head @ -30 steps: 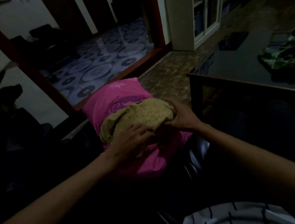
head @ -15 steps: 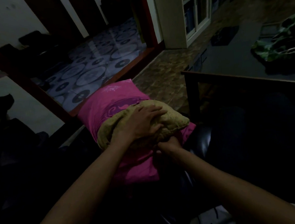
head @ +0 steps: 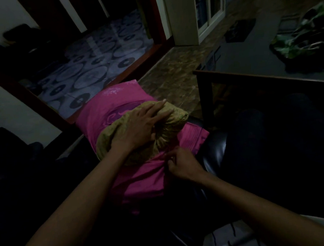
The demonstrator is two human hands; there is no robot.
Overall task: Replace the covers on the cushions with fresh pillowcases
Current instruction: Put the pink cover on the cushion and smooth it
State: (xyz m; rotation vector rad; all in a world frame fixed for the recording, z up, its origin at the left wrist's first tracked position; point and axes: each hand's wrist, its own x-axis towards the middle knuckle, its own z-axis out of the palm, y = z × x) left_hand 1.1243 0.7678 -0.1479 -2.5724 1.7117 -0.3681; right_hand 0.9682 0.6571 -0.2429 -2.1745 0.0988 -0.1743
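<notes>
An olive-yellow cushion (head: 168,120) lies partly inside a pink pillowcase (head: 108,110), which rests on a dark leather seat in front of me. Its far part is covered by the pink cloth and its near end bulges out of the opening. My left hand (head: 139,127) lies flat on top of the cushion with fingers spread, pressing it down. Just below the cushion, my right hand (head: 179,163) pinches the pink pillowcase's open edge, fingers closed on the fabric. The pillowcase's loose near end (head: 141,185) drapes toward me.
A dark table (head: 257,76) with a wooden edge stands on the right, with a green patterned cloth (head: 300,40) on it. A white cabinet (head: 195,19) stands behind, beside a doorway onto a circle-patterned floor (head: 92,70). Black leather armrest (head: 214,150) lies close to my right hand.
My left hand slid from the cushion's near edge up onto its top and flattened. My right hand left the cushion's right end, dropped below it and took hold of the pillowcase edge.
</notes>
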